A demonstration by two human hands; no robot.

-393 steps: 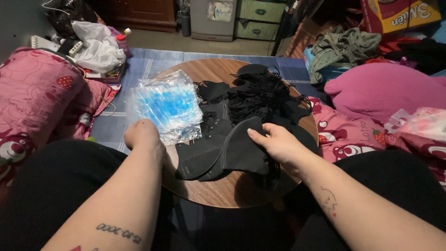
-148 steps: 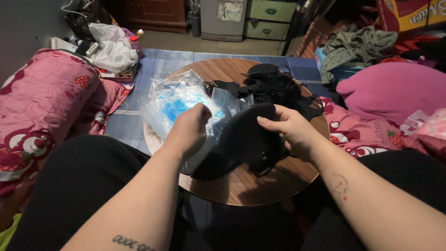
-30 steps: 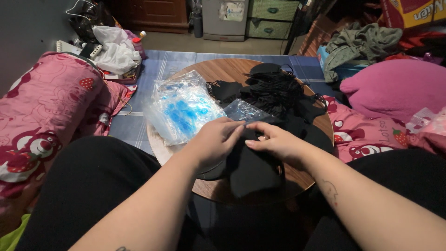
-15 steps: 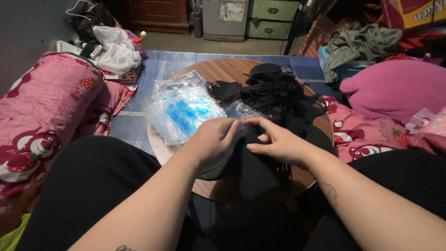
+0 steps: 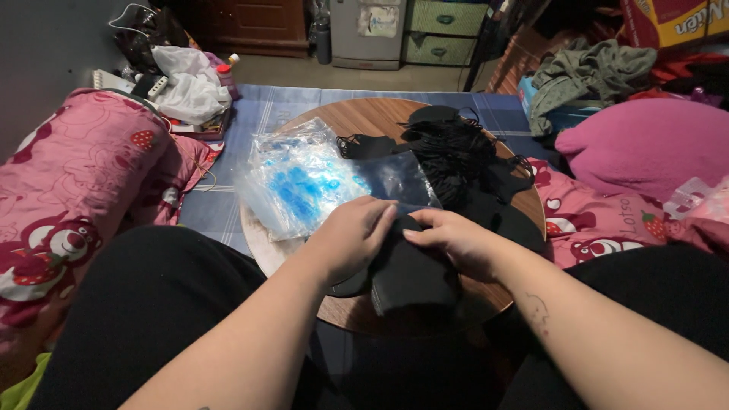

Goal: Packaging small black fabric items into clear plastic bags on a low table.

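Now both hands meet at the near edge of the round wooden table (image 5: pixel 364 121), closed together on a black fabric piece (image 5: pixel 410 269) that hangs partly over that edge toward the lap. The left hand (image 5: pixel 349 239) curls over its left side, fingers bent and pinching the upper rim; the right hand (image 5: pixel 452 241) grips the same rim from the right, thumb and forefinger pressed shut on the cloth. Compared with half a second ago the fingertips have drawn closer, almost touching, and the piece looks folded narrower than a second ago, when it lay flatter under spread fingers. Some seconds back the left hand was over by the plastic bags; it has since come across to join the right, so the work has likely moved from fetching to shaping this single piece.

A heap of clear plastic bags with blue contents (image 5: pixel 300 182) lies on the left part of the table, just beyond the left hand. A tangled pile of black pieces with thin loops (image 5: pixel 456 156) fills the far right part. A pink printed cushion (image 5: pixel 68 190) lies off the left edge.
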